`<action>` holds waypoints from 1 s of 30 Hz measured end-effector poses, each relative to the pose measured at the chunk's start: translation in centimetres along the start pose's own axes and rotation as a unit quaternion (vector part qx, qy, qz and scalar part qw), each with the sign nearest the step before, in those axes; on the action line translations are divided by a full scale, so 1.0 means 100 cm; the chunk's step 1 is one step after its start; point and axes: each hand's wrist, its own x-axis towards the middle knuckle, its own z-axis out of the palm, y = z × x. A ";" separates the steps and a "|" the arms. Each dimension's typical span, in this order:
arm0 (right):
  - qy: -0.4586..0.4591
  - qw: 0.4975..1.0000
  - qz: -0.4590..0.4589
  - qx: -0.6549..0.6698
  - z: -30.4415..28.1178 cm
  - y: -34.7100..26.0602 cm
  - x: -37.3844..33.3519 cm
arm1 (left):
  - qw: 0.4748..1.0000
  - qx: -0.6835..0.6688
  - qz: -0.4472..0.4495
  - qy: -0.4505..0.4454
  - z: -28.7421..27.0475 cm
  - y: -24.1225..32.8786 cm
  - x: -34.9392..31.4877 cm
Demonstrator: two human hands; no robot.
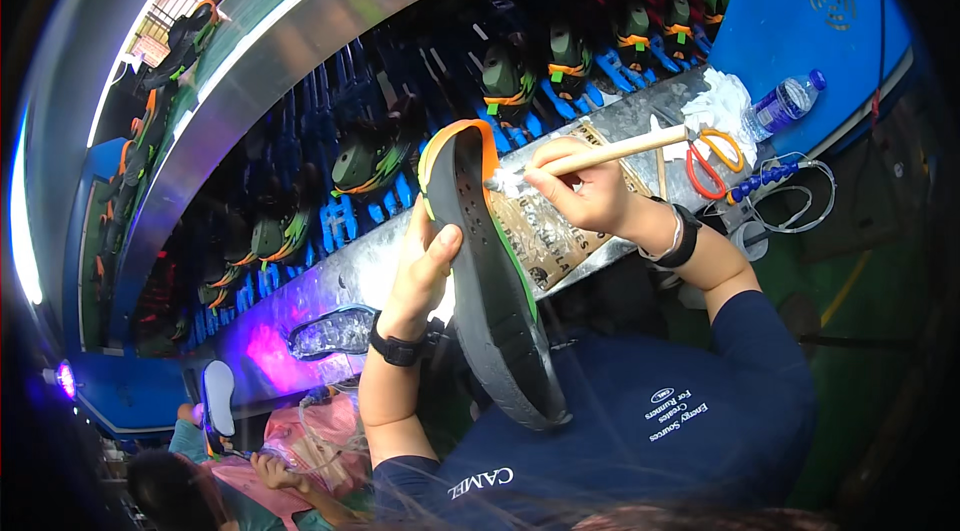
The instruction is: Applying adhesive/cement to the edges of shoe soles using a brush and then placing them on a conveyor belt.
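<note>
A long black shoe sole (490,286) with an orange and green rim stands tilted on end, its inner side facing up. My left hand (430,271) grips it by its left edge, thumb on the near face. In my right hand (588,193) is a brush with a pale wooden handle (640,145), pinched between thumb and fingers. Its whitish bristles (508,182) meet the orange part of the rim near the sole's upper end. Beneath the right hand lies brown printed cardboard (545,236) on the metal ledge.
Red-and-orange-handled scissors (706,176), crumpled white cloth (722,103), a plastic bottle (785,104) and a blue jointed hose (762,179) lie at right. Behind the ledge, several shoes (508,76) sit on blue holders. At lower left, a co-worker's hand (278,471) is near a white sole (218,397).
</note>
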 end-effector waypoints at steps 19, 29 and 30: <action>0.036 0.994 0.078 0.071 -0.008 -0.033 0.001 | 1.000 -0.016 -0.002 0.017 -0.026 0.013 -0.001; 0.234 0.952 0.147 0.132 -0.095 -0.038 -0.060 | 0.788 0.237 0.503 0.262 -0.029 0.095 -0.013; 0.245 0.952 0.152 0.102 -0.099 -0.039 -0.064 | 0.711 0.291 0.571 0.290 -0.022 0.102 0.008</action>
